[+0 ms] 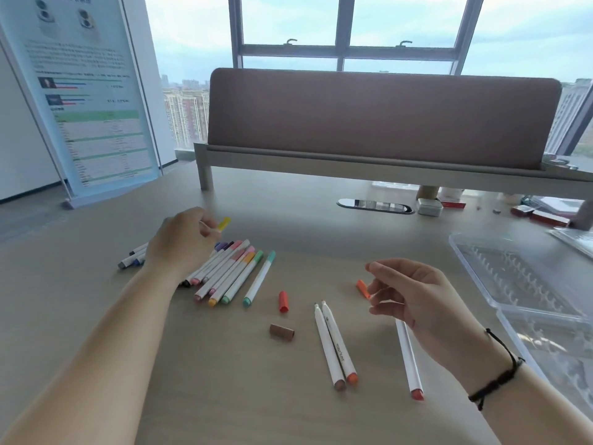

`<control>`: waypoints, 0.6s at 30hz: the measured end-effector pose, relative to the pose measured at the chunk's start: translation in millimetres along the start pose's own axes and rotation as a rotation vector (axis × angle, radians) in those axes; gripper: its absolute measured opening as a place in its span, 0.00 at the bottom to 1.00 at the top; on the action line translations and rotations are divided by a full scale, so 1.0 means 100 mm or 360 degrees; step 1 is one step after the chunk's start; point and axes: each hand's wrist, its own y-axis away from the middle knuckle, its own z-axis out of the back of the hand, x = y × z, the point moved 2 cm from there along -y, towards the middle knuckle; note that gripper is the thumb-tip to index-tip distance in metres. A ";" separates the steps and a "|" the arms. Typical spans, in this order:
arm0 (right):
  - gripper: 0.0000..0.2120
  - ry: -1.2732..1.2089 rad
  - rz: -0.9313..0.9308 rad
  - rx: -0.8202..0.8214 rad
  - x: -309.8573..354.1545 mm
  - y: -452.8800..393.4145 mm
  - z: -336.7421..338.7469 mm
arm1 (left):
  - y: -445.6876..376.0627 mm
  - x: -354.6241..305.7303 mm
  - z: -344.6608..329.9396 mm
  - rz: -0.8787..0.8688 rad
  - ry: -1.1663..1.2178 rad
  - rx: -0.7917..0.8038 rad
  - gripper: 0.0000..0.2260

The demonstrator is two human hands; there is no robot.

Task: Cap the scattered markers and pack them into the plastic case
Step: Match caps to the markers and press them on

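While the left grip (179, 244) holds a yellow-capped marker (221, 225), the orange cap (362, 289) lies beside the right grip (414, 303).

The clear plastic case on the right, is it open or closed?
Open: the plastic case lies spread flat, its ridged slots exposed and no markers in them.

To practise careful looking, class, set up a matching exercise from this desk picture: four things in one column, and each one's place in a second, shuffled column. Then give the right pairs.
Things:
1. yellow-capped marker
2. brown cap
3. plastic case
4. red cap

Places:
A. open, at the desk's right edge
B. lying loose, nearest the camera of the loose caps
C. held in the left hand
D. lying loose, just beyond the brown cap

Pairs: 1-C, 2-B, 3-A, 4-D
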 end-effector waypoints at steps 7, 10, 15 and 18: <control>0.07 -0.0005 0.0019 -0.0031 0.00 -0.03 0.05 | 0.04 0.03 -0.08 0.0052 -0.0312 0.0073 0.04; 0.07 0.0004 0.0045 -0.0086 0.01 -0.04 0.09 | 0.03 0.03 -0.10 0.0039 -0.0347 0.0092 0.07; 0.06 0.0143 0.0081 -0.0178 0.01 -0.08 0.14 | -0.01 0.07 -0.14 0.0021 -0.0422 0.0156 0.11; 0.07 0.0247 0.0074 -0.0181 0.01 -0.08 0.15 | 0.00 0.07 -0.18 0.0039 -0.0414 0.0191 0.18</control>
